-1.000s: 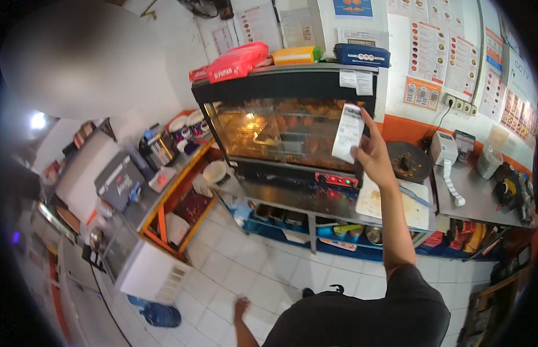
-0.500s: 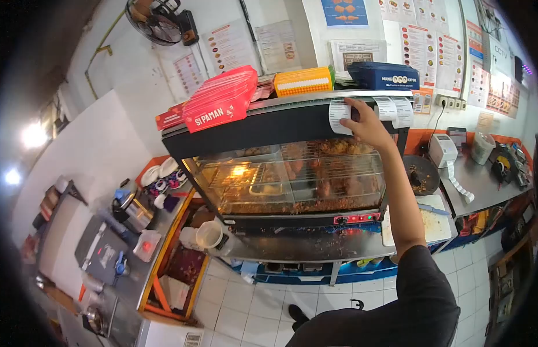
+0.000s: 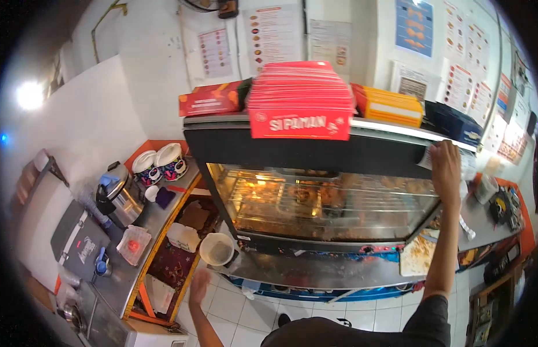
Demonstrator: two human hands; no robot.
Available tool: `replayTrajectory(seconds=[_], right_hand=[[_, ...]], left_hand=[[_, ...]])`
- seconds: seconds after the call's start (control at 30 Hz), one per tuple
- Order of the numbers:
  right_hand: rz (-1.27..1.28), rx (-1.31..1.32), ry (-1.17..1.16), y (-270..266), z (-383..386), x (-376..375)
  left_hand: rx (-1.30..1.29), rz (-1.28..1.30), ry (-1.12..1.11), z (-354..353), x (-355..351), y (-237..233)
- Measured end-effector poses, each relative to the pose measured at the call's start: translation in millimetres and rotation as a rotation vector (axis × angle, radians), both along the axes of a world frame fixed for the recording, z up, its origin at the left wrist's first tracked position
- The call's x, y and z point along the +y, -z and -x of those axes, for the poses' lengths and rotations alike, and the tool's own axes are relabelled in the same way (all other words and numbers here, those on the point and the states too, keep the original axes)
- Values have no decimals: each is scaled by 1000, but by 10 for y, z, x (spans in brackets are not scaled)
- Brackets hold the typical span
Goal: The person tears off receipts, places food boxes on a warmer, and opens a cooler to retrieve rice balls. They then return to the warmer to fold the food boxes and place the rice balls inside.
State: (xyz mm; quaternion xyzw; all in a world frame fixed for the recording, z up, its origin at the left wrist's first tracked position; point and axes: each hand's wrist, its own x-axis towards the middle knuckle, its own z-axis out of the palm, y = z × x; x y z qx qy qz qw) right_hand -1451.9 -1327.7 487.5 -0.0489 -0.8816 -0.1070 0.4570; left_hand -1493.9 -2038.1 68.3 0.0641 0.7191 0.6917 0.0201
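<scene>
One hand, the right (image 3: 446,171), pressed a paper slip (image 3: 425,157) flat on the warmer's black band (image 3: 315,153) at far right, grip spread. The left hand (image 3: 198,287) hung low, open, empty.

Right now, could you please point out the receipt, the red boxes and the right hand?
receipt (image 3: 424,157): head view, left edge.
red boxes (image 3: 298,124): head view, front face.
right hand (image 3: 446,169): head view, its back.

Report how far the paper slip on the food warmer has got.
Done: the slip is up against the warmer's black top panel. In hand: the right hand presses flat on it; the left hand hangs empty near the counter. Left: letting go; whether it sticks cannot be told.
</scene>
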Motion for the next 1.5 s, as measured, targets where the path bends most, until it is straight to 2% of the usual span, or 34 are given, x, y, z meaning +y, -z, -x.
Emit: replayTrajectory(seconds=[0.03, 0.1, 0.13, 0.17, 0.2, 0.23, 0.27, 0.3, 0.33, 0.37, 0.4, 0.47, 0.53, 0.57, 0.6, 0.67, 0.7, 0.77, 0.8, 0.83, 0.87, 0.9, 0.93, 0.97, 1.03, 1.07, 1.13, 1.23, 1.3, 1.43, 1.5], right_hand=[[30, 48, -1, -9, 6, -70], [14, 124, 76, 71, 29, -84], [147, 86, 121, 77, -18, -148], [127, 135, 181, 139, -49, -188], [106, 193, 239, 213, -103, -227], [248, 156, 162, 255, -233, -326], [390, 117, 87, 337, -398, -436], [422, 124, 73, 498, -541, -492], [453, 130, 61, 693, -706, -539], [435, 90, 107, 914, -919, -592], [418, 52, 155, 1124, -1100, -652], [531, 164, 37, 1440, -1320, -852], [537, -37, 33, 1479, -1584, -883], [527, -19, 36, 1579, -1698, -847], [635, 2, 52, 1737, -1850, -799], [862, 33, 85, 2120, -2192, -722], [979, 42, 105, 2292, -2358, -697], [1210, 41, 145, 2364, -2528, -713], [1214, 29, 152, 2418, -2560, -703], [1212, 64, 156, 2393, -2511, -791], [1212, 106, 157, 2405, -2469, -849], [1296, -27, 124, 2538, -2588, -754], [1304, -30, 121, 2546, -2536, -807], [1333, 15, 121, 2555, -2465, -875], [1395, 106, 119, 2575, -2333, -1021], [1409, 101, 114, 2609, -2321, -1046], [1374, 46, 85, 2685, -2292, -1060], [1382, -2, 113, 2732, -2306, -1059], [1370, -16, 116, 2667, -2357, -1100], [1353, 24, 145, 2585, -2554, -1198], [1348, 41, 164, 2562, -2660, -1250]], left_hand=[[31, 26, -53, 160, 394, -1049], [306, 183, 10, 439, 711, -2439], [434, 183, 53, 582, 851, -3025], [535, -13, 58, 777, 958, -3327], [640, 221, -79, 962, 1065, -3784], [798, 340, -45, 1029, 1283, -4380], [950, 423, -4, 1392, 1350, -4704], [1114, 482, 41, 1667, 1501, -5067], [1117, 473, 122, 1915, 1666, -5351], [1079, 585, 146, 2285, 1771, -5549], [1039, 695, 171, 2743, 1848, -5669], [896, 984, 318, 3603, 1969, -5785], [695, 1271, 435, 3910, 2063, -5827], [532, 1203, 607, 4427, 2062, -5719], [549, 1199, 604, 4441, 2074, -5747], [189, 1258, 542, 4345, 2129, -5683], [121, 1231, 574, 4145, 2142, -5758], [85, 1134, 574, 4311, 2090, -5705], [54, 1042, 560, 4379, 2059, -5659], [-31, 984, 574, 4029, 2100, -5757], [-38, 992, 574, 4021, 2128, -5747], [88, 1122, 514, 4022, 2143, -5765], [216, 1248, 452, 4026, 2142, -5778], [212, 1255, 451, 4077, 2142, -5756], [721, 1218, 651, 4253, 2132, -5669], [714, 1233, 652, 4294, 2151, -5665], [885, 1234, 729, 4322, 2184, -5646], [886, 1288, 630, 4174, 2167, -5718], [847, 1183, 543, 4174, 2203, -5756], [890, 1163, 596, 4272, 2225, -5801], [941, 1314, 432, 4169, 2249, -5804]])
